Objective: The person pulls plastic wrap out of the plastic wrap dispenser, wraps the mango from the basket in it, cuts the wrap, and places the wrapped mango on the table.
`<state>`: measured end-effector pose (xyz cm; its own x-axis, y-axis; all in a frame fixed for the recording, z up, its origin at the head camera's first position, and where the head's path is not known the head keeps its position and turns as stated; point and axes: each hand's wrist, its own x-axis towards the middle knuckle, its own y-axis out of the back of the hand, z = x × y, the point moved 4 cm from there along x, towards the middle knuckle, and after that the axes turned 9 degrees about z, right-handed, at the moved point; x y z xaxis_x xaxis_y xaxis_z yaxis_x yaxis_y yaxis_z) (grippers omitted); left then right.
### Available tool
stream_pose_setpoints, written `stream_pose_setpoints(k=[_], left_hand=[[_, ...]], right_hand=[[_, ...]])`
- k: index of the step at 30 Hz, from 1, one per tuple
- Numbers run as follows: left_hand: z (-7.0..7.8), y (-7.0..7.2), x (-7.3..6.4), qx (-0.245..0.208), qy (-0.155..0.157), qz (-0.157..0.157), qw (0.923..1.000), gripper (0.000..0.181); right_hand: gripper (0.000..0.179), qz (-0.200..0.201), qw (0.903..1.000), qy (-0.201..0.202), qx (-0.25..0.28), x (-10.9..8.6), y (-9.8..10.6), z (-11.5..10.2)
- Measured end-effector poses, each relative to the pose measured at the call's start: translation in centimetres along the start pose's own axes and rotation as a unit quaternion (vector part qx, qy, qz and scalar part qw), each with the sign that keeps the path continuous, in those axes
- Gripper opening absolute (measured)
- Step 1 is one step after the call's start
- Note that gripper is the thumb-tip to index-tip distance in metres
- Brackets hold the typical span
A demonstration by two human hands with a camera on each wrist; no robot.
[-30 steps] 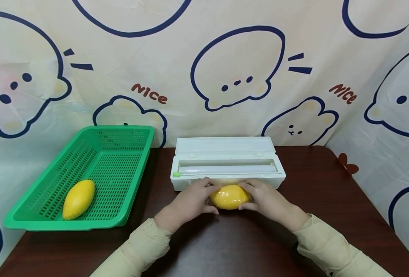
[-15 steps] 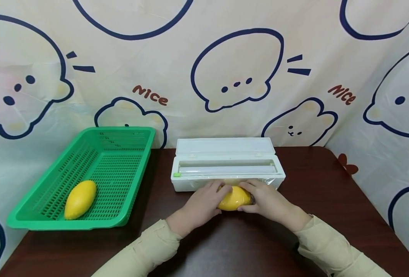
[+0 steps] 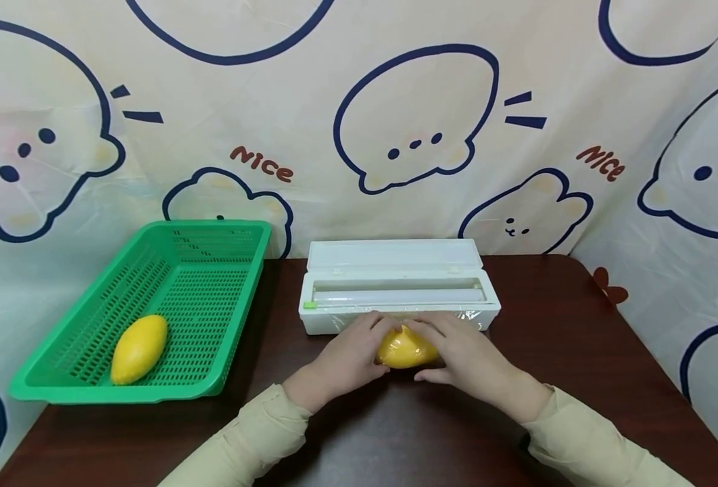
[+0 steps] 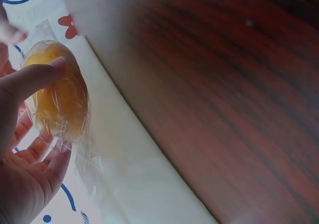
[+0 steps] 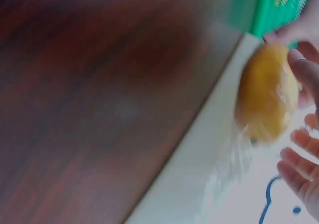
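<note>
A yellow mango (image 3: 405,349) wrapped in clear cling film sits just in front of the white cling film dispenser (image 3: 399,321). My left hand (image 3: 349,355) holds it from the left, its thumb pressed against the fruit in the left wrist view. Film (image 4: 87,159) trails from the mango toward the white box. On the other side, my right hand (image 3: 465,358) is loosely spread, its fingers near the top of the mango and its thumb apart from it. In the right wrist view, several of its fingers (image 5: 299,169) hold nothing.
A green basket (image 3: 231,338) stands on the left, with another mango (image 3: 139,350) in it. The dispenser's lid (image 3: 395,256) is raised, and a green slider (image 3: 310,305) sits at its left end. Behind the dark wooden table (image 3: 395,433) hangs a printed cloth.
My left hand shifted right along the mango, then slightly back. My right hand loosened, its thumb moving off the fruit and its fingers reaching over the top. The mango turned a little.
</note>
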<state>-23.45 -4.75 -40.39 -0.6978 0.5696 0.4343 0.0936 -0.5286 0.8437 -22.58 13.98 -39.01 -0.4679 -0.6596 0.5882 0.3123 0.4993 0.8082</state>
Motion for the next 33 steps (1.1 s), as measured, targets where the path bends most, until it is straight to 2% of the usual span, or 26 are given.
stream_pose_setpoints(k=[3, 9, 13, 18, 23, 25, 29, 33], left_hand=[[0.0, 0.2, 0.0, -0.011, 0.004, 0.005, 0.9999, 0.062], [0.0, 0.4, 0.0, -0.02, 0.008, 0.007, 0.9997, 0.059], [-0.1, 0.4, -0.1, -0.012, 0.012, 0.001, 0.9999, 0.06], [0.0, 0.3, -0.1, 0.01, 0.015, -0.001, 0.9998, 0.07], [0.3, 0.2, 0.0, 0.069, -0.009, 0.024, 0.9973, 0.075], [0.2, 0.2, 0.0, 0.078, -0.017, 0.031, 0.9963, 0.075], [-0.2, 0.4, -0.2, 0.05, -0.006, 0.027, 0.9984, 0.074], [-0.7, 0.5, -0.4, 0.021, 0.026, 0.018, 0.9993, 0.07]], right_hand=[[0.087, -0.01, 0.9998, 0.014, -0.007, -0.1, -0.8, -0.3], [0.082, -0.03, 0.9993, -0.018, -0.014, -0.4, -1.9, 0.0], [0.077, -0.029, 0.9989, -0.034, -0.012, -0.5, -2.1, 0.3], [0.071, -0.027, 0.9984, -0.05, -0.004, -0.5, -1.9, 0.5], [0.071, -0.03, 0.9973, -0.067, 0.003, -0.6, -1.8, 0.7], [0.071, -0.032, 0.9962, -0.08, 0.007, -0.6, -1.9, 0.7], [0.072, -0.038, 0.9938, -0.104, 0.01, -0.6, -1.8, 0.8], [0.073, -0.033, 0.9931, -0.112, 0.013, -0.5, -1.7, 0.8]])
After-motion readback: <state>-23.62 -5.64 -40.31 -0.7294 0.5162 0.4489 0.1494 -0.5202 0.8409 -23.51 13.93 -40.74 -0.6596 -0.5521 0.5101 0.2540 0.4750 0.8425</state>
